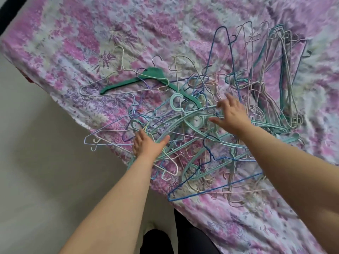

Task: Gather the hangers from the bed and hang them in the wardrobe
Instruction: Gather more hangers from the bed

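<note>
Your left hand (146,143) and right hand (232,114) are hovering, fingers spread, over tangled hangers (192,125) on the bed (91,33). Both arms are reaching forward, grasping nothing.

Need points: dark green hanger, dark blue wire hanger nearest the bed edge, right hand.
dark green hanger (117,85), head view, on its left arm.
dark blue wire hanger (207,190), head view, on its long bottom bar.
right hand (233,116), head view, on the back of the hand.

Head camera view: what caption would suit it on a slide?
Both open hands, left and right, reach into tangled hangers on a floral bedspread.
</note>
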